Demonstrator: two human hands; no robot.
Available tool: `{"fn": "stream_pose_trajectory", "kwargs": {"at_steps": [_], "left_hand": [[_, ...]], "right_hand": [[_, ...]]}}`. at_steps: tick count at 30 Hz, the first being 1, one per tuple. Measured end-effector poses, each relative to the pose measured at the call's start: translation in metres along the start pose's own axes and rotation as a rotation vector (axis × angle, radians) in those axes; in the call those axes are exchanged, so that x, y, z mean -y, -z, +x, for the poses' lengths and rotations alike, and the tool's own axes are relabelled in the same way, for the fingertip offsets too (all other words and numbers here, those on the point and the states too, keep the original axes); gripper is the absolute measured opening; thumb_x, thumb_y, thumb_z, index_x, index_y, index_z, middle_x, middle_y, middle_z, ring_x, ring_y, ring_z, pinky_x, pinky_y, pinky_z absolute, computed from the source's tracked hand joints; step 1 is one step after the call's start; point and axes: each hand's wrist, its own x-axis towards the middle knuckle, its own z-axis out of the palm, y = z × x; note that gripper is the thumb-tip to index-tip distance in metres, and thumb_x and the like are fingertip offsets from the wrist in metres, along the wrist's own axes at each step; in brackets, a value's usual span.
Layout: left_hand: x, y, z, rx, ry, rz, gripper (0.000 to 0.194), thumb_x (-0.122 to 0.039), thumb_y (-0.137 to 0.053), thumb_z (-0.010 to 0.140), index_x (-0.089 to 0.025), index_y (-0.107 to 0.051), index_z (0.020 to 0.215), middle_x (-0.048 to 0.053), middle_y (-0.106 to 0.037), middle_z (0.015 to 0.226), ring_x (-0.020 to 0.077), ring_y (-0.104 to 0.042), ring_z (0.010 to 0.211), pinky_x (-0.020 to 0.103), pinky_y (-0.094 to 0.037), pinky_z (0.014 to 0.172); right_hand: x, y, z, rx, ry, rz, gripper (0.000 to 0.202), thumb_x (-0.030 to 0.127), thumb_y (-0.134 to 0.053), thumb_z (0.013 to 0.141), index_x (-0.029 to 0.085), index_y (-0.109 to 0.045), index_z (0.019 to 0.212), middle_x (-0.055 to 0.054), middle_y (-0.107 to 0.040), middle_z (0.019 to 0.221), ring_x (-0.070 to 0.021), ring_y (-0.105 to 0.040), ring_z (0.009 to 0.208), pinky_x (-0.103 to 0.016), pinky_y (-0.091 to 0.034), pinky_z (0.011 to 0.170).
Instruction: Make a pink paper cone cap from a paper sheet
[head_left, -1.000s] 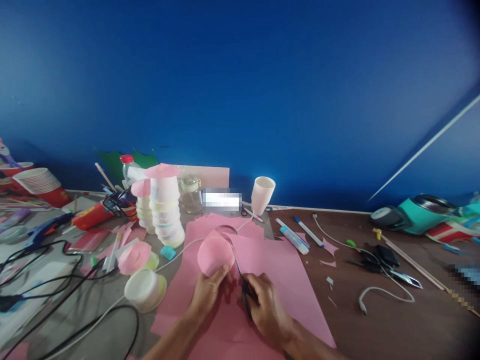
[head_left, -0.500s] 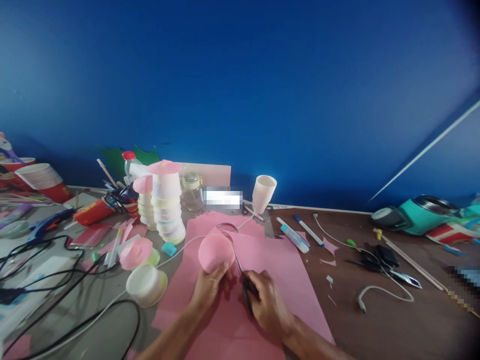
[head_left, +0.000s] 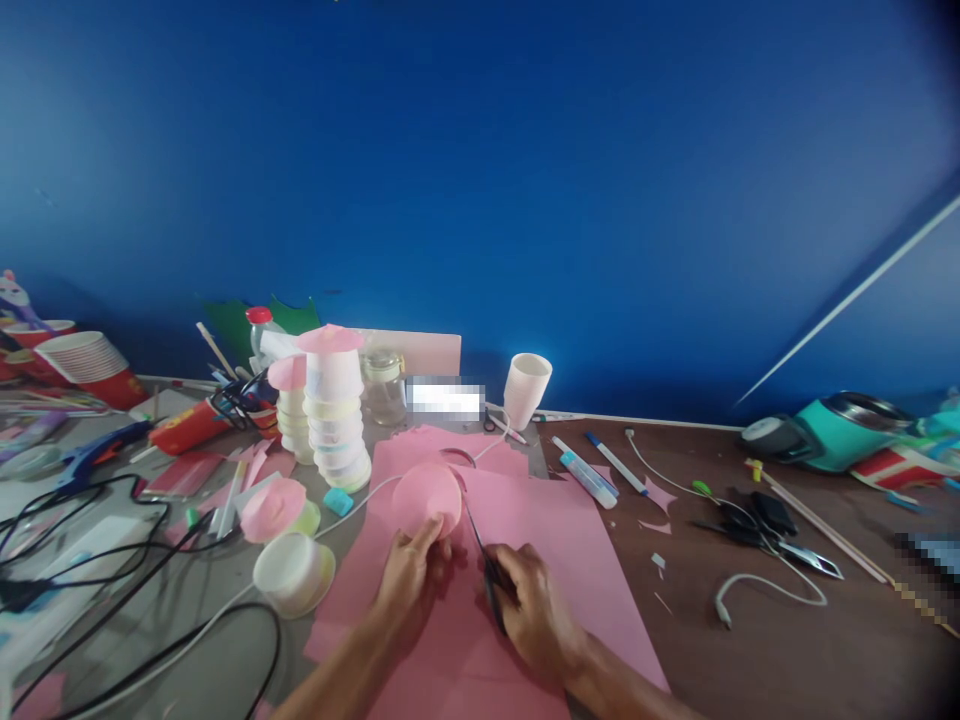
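My left hand [head_left: 412, 570] pinches a round piece of pink paper [head_left: 426, 498] between thumb and fingers. Just to its right, my right hand [head_left: 529, 600] is closed around the black handle of a pair of scissors [head_left: 489, 572], whose thin blade points up beside the disc's right edge. Whether the blade touches the paper, I cannot tell. Beneath both hands lie large pink paper sheets [head_left: 555, 540]. A curved pink offcut sits by the blade tip, partly hidden behind the disc.
Left stand stacked white cups [head_left: 334, 410] topped with pink paper, a tipped white cup [head_left: 289, 572] and black cables [head_left: 150, 650]. Behind are a glass jar [head_left: 385, 385] and an upright white cup [head_left: 527, 388]. Right lie a glue pen [head_left: 589, 478], a marker [head_left: 616, 464] and other scissors [head_left: 799, 555].
The pink piece has turned in my left hand and shifted slightly left, its pointed top corner now gone from view. My right hand with the scissors has hardly moved.
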Motion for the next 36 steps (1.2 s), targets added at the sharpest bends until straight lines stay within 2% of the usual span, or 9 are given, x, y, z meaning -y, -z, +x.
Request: {"fn": "stream_pose_trajectory", "kwargs": {"at_steps": [8, 14, 18, 20, 24, 27, 32, 36], "left_hand": [[0.002, 0.0, 0.0, -0.021, -0.001, -0.011, 0.053, -0.06, -0.08, 0.063, -0.018, -0.05, 0.05, -0.001, -0.051, 0.045, 0.0121, -0.054, 0.047, 0.019, -0.028, 0.037], [0.003, 0.0, 0.002, -0.002, 0.0, 0.01, 0.051, -0.058, -0.079, 0.065, -0.018, -0.05, 0.052, -0.003, -0.052, 0.045, 0.0082, -0.045, 0.04, 0.019, -0.027, 0.037], [0.003, 0.001, 0.002, -0.008, 0.001, 0.006, 0.052, -0.059, -0.08, 0.064, -0.018, -0.05, 0.052, -0.004, -0.049, 0.044, 0.0101, -0.051, 0.045, 0.018, -0.029, 0.038], [0.004, 0.001, 0.001, -0.008, 0.001, -0.011, 0.051, -0.058, -0.081, 0.063, -0.018, -0.051, 0.054, -0.003, -0.05, 0.046, 0.0109, -0.055, 0.048, 0.018, -0.031, 0.04], [0.004, 0.001, -0.001, -0.016, -0.013, -0.027, 0.051, -0.058, -0.082, 0.062, -0.018, -0.051, 0.052, -0.004, -0.046, 0.044, 0.0141, -0.061, 0.056, 0.019, -0.036, 0.043], [0.002, 0.0, -0.003, 0.014, -0.05, 0.018, 0.05, -0.056, -0.082, 0.065, -0.018, -0.053, 0.05, -0.003, -0.045, 0.043, 0.0154, -0.063, 0.059, 0.018, -0.039, 0.046], [0.002, -0.001, -0.003, 0.048, -0.073, 0.078, 0.054, -0.061, -0.078, 0.068, -0.018, -0.053, 0.048, -0.002, -0.042, 0.041, 0.0151, -0.058, 0.053, 0.019, -0.032, 0.039], [0.007, 0.0, 0.001, 0.066, -0.076, 0.1, 0.055, -0.061, -0.076, 0.07, -0.017, -0.053, 0.047, -0.001, -0.046, 0.043, 0.0129, -0.055, 0.049, 0.019, -0.029, 0.037]], "right_hand": [[0.002, -0.001, -0.002, 0.007, -0.018, 0.0, 0.02, 0.005, -0.053, 0.08, 0.02, -0.065, 0.083, -0.003, -0.068, 0.072, -0.02, -0.058, 0.07, -0.028, -0.041, 0.066], [0.0, -0.002, -0.002, 0.005, -0.029, 0.008, 0.019, 0.006, -0.051, 0.08, 0.02, -0.064, 0.08, -0.003, -0.066, 0.07, -0.0201, -0.057, 0.07, -0.028, -0.041, 0.064], [0.002, 0.001, -0.002, -0.046, -0.089, 0.125, 0.009, 0.021, -0.056, 0.084, 0.019, -0.064, 0.083, -0.003, -0.063, 0.068, -0.0183, -0.056, 0.065, -0.026, -0.041, 0.059], [0.006, 0.003, -0.003, -0.037, -0.1, 0.157, 0.011, 0.028, -0.058, 0.083, 0.019, -0.064, 0.082, -0.002, -0.061, 0.066, -0.0169, -0.055, 0.062, -0.026, -0.04, 0.058], [0.013, 0.007, -0.004, -0.009, -0.094, 0.153, 0.011, 0.028, -0.059, 0.081, 0.02, -0.061, 0.074, 0.0, -0.059, 0.062, -0.0161, -0.053, 0.064, -0.025, -0.039, 0.059], [0.014, 0.006, -0.004, -0.019, -0.097, 0.168, 0.011, 0.029, -0.058, 0.081, 0.019, -0.063, 0.078, -0.001, -0.06, 0.063, -0.0171, -0.054, 0.065, -0.025, -0.041, 0.059], [0.011, 0.004, -0.004, -0.032, -0.09, 0.207, 0.011, 0.027, -0.058, 0.082, 0.018, -0.064, 0.08, -0.001, -0.059, 0.063, -0.0177, -0.055, 0.063, -0.026, -0.041, 0.058], [0.012, 0.005, -0.003, 0.003, -0.128, 0.234, 0.012, 0.027, -0.056, 0.083, 0.018, -0.062, 0.079, 0.001, -0.055, 0.062, -0.0153, -0.051, 0.061, -0.025, -0.04, 0.058]]}}
